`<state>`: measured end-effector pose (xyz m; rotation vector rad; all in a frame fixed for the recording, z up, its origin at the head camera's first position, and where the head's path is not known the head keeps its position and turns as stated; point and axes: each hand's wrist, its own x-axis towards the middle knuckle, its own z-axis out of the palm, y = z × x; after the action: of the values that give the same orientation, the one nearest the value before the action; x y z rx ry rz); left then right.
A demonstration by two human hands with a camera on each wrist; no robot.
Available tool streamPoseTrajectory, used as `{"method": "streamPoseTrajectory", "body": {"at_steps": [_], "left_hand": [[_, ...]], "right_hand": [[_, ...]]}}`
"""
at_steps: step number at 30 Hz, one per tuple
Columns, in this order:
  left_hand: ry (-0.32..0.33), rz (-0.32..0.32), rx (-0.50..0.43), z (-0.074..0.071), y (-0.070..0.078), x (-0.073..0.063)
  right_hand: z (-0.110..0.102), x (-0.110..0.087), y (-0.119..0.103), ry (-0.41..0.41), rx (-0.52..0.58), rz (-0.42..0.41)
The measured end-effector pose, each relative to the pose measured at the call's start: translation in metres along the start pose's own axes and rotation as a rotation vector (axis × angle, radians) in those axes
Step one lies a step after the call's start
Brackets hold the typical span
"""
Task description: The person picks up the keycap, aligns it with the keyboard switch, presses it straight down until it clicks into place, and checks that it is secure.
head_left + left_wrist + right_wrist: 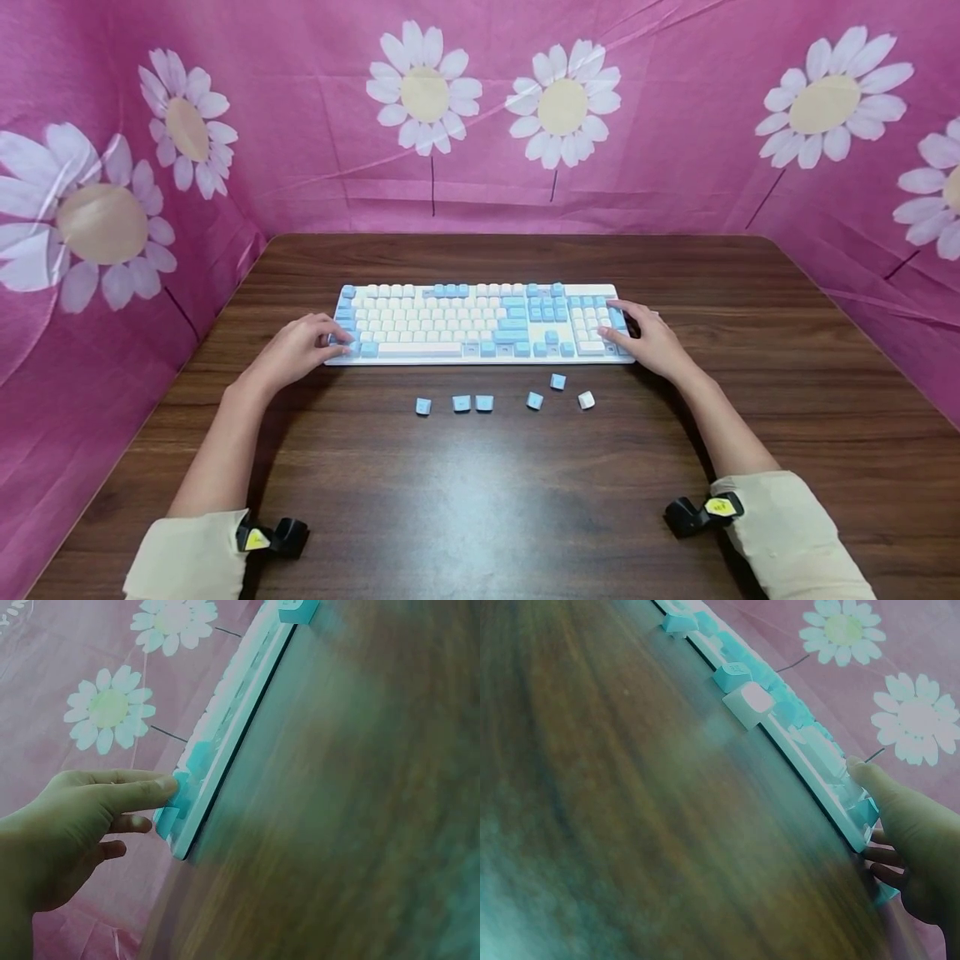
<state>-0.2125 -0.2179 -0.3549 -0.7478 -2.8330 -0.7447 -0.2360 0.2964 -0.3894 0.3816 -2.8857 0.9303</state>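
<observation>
A white and light-blue keyboard (420, 349) lies flat on the wooden table, with exposed gaps among its keys in the bottom row. My left hand (296, 348) holds its left end, thumb over the corner keys. In the left wrist view, the other fingers of the left hand (90, 825) curl beside that end. My right hand (652, 340) grips the right end, thumb on the number pad. In the right wrist view, the fingers of the right hand (915, 840) bend around the keyboard's side. What lies under the fingertips is hidden.
Several loose blue keycaps (461, 403) and one white keycap (587, 400) lie on the table (465, 500) in front of the keyboard. A pink flowered cloth (487, 192) hangs behind and at both sides. Each forearm wears a black wrist camera (288, 537).
</observation>
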Motion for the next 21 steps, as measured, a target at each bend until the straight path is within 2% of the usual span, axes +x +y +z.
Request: {"method": "streamPoseTrajectory", "body": {"at_steps": [9,21], "left_hand": [[0.004,-0.027,-0.015,0.002,0.001,0.001],[0.113,-0.085,-0.177,0.013,-0.012,-0.005]], "right_hand": [[-0.001,0.0,-0.001,0.007,-0.005,-0.01],[0.0,0.0,-0.001,0.004,-0.008,-0.004]]}}
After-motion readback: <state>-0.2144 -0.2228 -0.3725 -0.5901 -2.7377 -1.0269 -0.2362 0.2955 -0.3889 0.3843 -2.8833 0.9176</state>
